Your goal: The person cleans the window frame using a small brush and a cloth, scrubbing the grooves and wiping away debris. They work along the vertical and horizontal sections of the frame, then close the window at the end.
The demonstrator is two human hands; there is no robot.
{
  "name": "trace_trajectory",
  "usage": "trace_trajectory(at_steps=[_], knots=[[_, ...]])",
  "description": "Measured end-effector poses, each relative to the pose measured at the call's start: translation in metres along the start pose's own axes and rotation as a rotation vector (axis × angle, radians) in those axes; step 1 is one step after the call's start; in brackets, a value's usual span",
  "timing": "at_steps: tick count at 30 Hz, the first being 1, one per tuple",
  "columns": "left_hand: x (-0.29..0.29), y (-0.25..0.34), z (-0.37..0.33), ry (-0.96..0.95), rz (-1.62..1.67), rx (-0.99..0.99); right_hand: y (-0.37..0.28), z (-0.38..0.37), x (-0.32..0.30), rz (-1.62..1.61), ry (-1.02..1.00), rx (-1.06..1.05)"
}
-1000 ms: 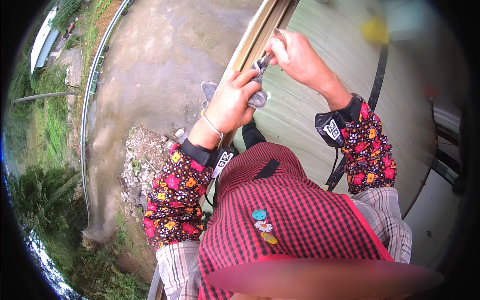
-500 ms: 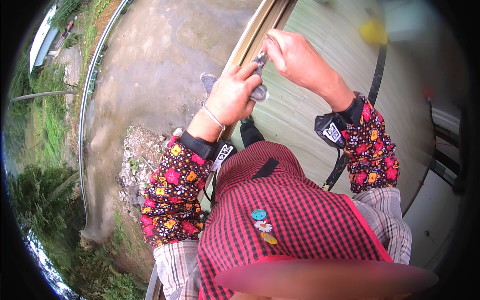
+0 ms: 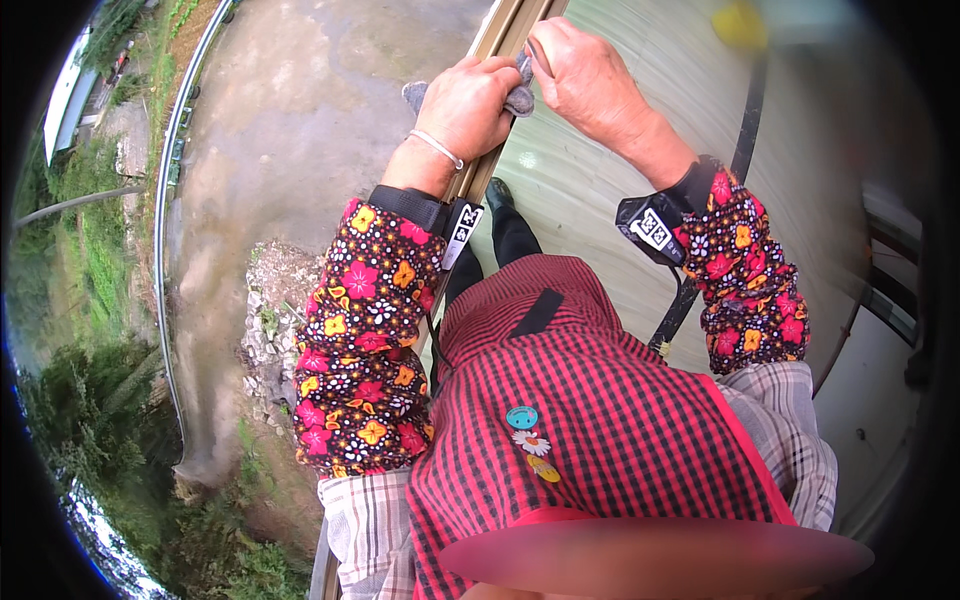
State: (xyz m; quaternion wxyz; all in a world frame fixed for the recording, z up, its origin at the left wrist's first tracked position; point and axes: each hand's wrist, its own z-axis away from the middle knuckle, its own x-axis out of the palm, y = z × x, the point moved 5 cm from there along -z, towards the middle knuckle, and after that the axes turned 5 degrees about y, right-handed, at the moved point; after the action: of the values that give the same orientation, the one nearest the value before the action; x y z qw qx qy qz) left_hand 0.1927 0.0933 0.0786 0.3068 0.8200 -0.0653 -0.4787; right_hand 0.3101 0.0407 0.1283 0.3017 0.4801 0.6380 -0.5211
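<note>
A bunched grey cloth lies across the top of a brown metal window-frame rail. My left hand is closed over the cloth, whose ends stick out on both sides of the fingers. Just to its right, my right hand is closed in a pinch around the cloth's far end, close to the rail. The fingertips of that hand hide most of what they grip. A white bracelet circles my left wrist.
Left of the rail, far below, spreads a muddy paved yard with a rubble heap and a white guardrail. On the right is a pale tiled floor with a black strip. A blurred yellow thing shows at the top right.
Both hands have moved farther away along the rail, with the cloth. The stretch of cloth between them looks shorter. My view has shifted a little too.
</note>
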Motion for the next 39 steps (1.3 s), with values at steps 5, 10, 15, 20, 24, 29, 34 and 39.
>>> trace_trajectory(at_steps=[5,10,15,20,24,29,34,39], knots=[[-0.008,0.005,0.031,-0.105,0.041,-0.018,-0.026,0.017,0.006,-0.035,-0.006,-0.076],[-0.003,0.017,0.077,-0.159,0.056,-0.019,-0.027,0.045,0.019,-0.229,-0.116,-0.044],[-0.048,0.053,0.138,-0.292,0.020,-0.108,-0.062,0.076,0.025,-0.524,-0.199,-0.070],[-0.085,0.077,0.208,-0.402,0.046,-0.237,-0.135,0.094,0.039,-0.682,-0.416,-0.129],[-0.098,0.069,0.220,-0.499,0.068,-0.285,-0.184,0.101,0.066,-0.516,-0.610,-0.406],[-0.113,0.051,0.215,-0.575,0.255,-0.457,-0.201,0.099,0.078,-0.549,-0.587,-0.448],[-0.119,0.048,0.216,-0.580,0.226,-0.506,-0.185,0.080,0.078,-0.823,-0.773,-0.180],[-0.121,0.048,0.220,-0.548,0.197,-0.547,-0.153,0.063,0.068,-0.894,-0.963,-0.243]])
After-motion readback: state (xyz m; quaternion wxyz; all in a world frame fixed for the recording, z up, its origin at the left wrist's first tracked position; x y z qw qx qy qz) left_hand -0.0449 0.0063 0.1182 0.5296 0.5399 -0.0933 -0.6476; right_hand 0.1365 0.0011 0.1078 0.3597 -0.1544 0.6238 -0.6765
